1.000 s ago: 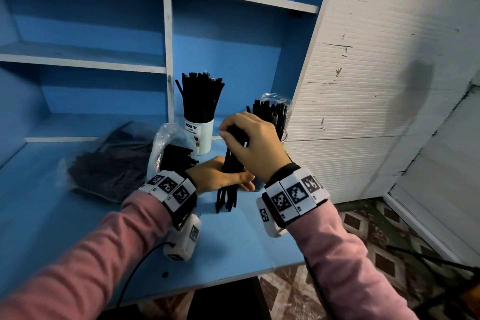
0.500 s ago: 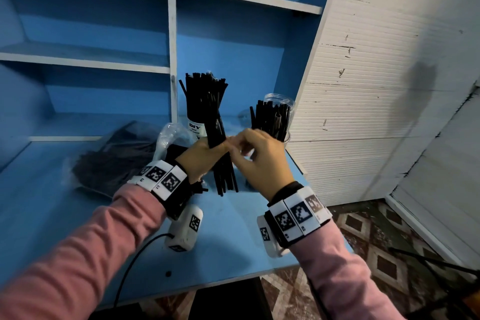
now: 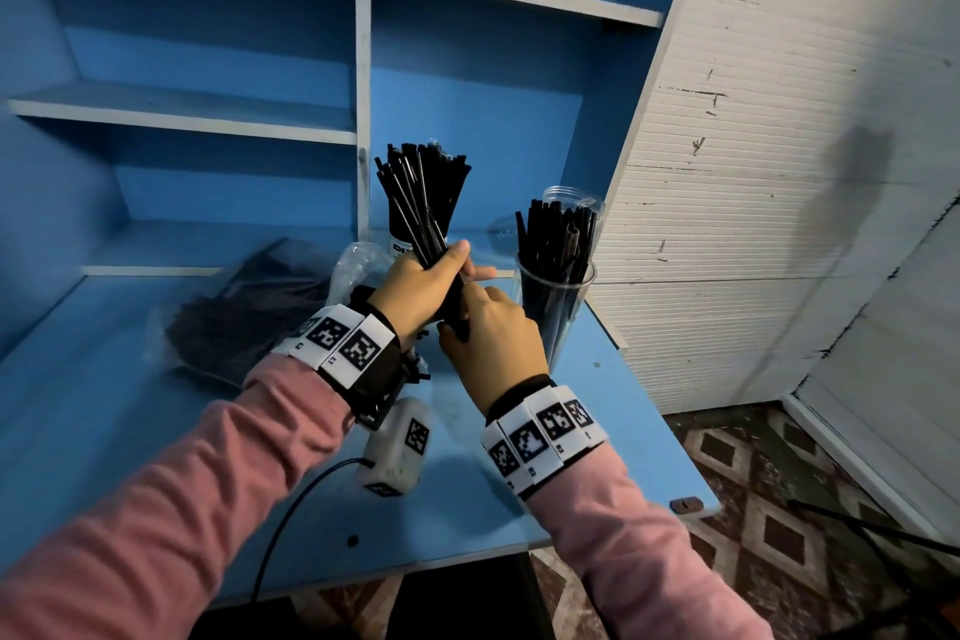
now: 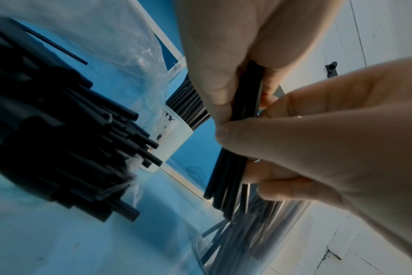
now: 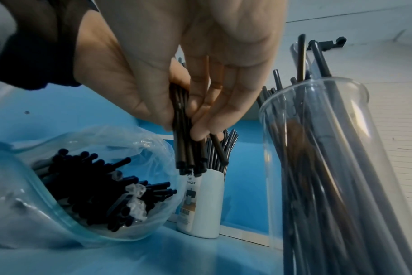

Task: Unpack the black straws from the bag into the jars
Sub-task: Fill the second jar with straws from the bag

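My left hand (image 3: pixel 426 291) grips a bundle of black straws (image 3: pixel 421 203) upright above the blue table, in front of the white jar (image 3: pixel 399 245), which is full of straws. Just below it, my right hand (image 3: pixel 488 338) pinches the bundle's lower end (image 5: pixel 186 148). Both hands close round the bundle (image 4: pixel 247 104) in the left wrist view. A clear jar (image 3: pixel 556 296), partly filled with straws, stands just right of my hands. The open plastic bag of straws (image 3: pixel 234 317) lies to the left, its mouth (image 5: pixel 82 186) facing the jars.
Blue shelves (image 3: pixel 208 120) rise behind the table (image 3: pixel 130 431). A white ribbed wall panel (image 3: pixel 753 172) stands close beside the clear jar. The table's right edge drops to a patterned floor (image 3: pixel 779 509). A second clear container (image 3: pixel 571 200) shows behind the clear jar.
The bundle stood on the table with my right hand on its top. It is now lifted upright, my left hand gripping its middle and my right hand moved to its lower end.
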